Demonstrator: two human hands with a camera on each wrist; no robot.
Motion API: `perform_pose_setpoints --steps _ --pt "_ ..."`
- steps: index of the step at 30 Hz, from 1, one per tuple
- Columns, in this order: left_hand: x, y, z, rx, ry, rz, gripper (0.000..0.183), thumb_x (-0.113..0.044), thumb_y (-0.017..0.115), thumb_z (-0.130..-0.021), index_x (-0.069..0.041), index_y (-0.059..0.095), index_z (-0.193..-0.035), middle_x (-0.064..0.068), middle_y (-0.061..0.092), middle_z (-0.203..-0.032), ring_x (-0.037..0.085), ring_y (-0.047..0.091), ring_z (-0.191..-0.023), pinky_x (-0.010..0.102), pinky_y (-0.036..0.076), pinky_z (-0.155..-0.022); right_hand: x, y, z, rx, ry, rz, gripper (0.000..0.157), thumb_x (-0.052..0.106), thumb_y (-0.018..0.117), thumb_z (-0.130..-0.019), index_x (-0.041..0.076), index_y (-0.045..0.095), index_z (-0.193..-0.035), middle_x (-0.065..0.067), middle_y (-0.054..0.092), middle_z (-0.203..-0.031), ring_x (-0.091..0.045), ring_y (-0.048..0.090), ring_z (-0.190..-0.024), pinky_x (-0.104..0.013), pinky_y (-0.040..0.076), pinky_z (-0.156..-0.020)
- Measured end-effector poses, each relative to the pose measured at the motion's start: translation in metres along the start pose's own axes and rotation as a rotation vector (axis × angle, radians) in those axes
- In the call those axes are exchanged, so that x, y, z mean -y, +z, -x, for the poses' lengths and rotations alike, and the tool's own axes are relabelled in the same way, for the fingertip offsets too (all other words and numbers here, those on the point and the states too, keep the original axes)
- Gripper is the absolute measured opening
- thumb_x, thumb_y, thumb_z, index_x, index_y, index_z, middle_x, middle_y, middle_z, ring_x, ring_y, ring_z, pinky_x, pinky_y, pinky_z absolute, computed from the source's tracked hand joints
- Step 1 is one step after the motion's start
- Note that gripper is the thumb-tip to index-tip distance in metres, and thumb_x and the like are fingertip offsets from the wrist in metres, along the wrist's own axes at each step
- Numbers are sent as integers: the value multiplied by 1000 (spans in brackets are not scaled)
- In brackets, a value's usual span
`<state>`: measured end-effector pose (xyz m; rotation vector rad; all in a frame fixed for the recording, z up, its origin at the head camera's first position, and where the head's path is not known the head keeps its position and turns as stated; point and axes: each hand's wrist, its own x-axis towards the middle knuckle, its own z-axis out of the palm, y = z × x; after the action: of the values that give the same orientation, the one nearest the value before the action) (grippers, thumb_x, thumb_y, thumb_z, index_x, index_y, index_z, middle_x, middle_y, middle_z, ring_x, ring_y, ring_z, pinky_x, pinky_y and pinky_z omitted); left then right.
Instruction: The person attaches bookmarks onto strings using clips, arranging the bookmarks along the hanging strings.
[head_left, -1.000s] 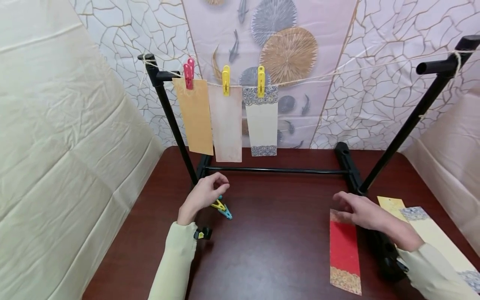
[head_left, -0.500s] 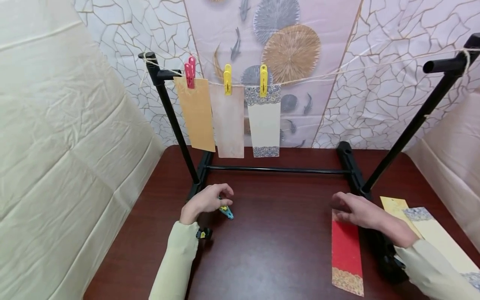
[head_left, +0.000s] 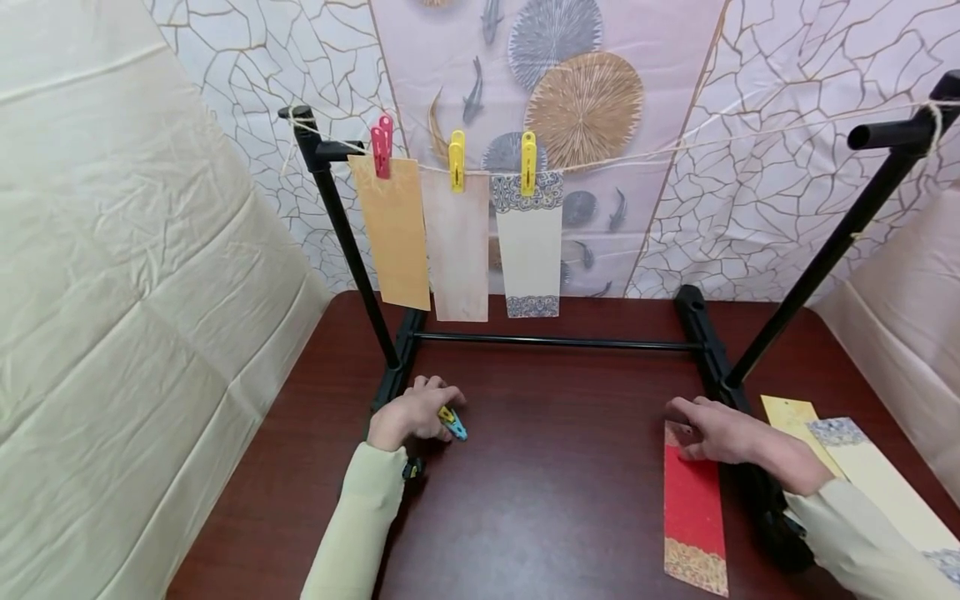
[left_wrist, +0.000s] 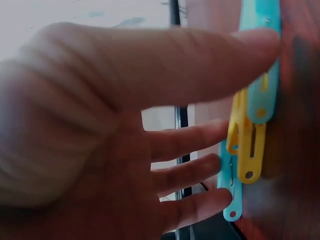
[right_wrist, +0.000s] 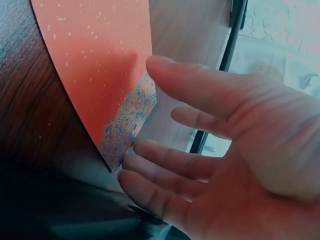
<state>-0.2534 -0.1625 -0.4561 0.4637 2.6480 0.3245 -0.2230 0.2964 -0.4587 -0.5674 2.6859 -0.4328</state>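
My left hand (head_left: 412, 415) is low over the table at a small group of blue and yellow clothespins (head_left: 454, 426). In the left wrist view the thumb lies across a blue clothespin (left_wrist: 261, 102). The other fingers reach a yellow clothespin (left_wrist: 251, 160) and another blue one beneath. Over on the right, my right hand (head_left: 723, 433) is at the upper end of a red card (head_left: 694, 500) with gold patterned ends. The right wrist view has the thumb at the card's edge and the other fingers loosely spread by its patterned end (right_wrist: 131, 120); no firm hold shows.
A string (head_left: 637, 156) runs between the posts of a black stand (head_left: 813, 262). From it hang an orange card (head_left: 393, 237), a pale pink card (head_left: 457, 250) and a white patterned card (head_left: 531, 258), pinned. A yellow card (head_left: 789, 410) and a cream card (head_left: 885, 479) lie at right.
My left hand has come down onto the clothespins, its fingers spreading around them. My right hand stays by the red card's top end, slightly lower. The hanging cards sway a little.
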Motion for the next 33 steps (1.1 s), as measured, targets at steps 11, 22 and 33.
perform_pose_setpoints --steps 11,22,33 --pt "-10 8 -4 -52 -36 -101 32 -21 79 -84 -26 61 -110 8 45 -135 32 37 -122 41 43 -93 2 1 -1 27 7 54 51 15 85 -72 11 54 -113 -6 52 -93 -19 49 -85 -32 46 -65" --pt "-13 11 -9 -100 16 -80 8 -22 71 -90 -26 66 -85 4 52 -114 26 37 -105 36 38 -81 0 8 -2 16 -18 62 49 18 86 -71 10 53 -106 -6 53 -89 -18 49 -80 -31 42 -65" --pt "-10 8 -16 -183 123 98 9 -25 64 -96 -20 62 -102 -1 59 -100 17 51 -89 30 44 -74 -2 5 -5 48 64 50 55 28 87 -70 7 50 -104 -8 51 -89 -23 50 -84 -36 44 -69"
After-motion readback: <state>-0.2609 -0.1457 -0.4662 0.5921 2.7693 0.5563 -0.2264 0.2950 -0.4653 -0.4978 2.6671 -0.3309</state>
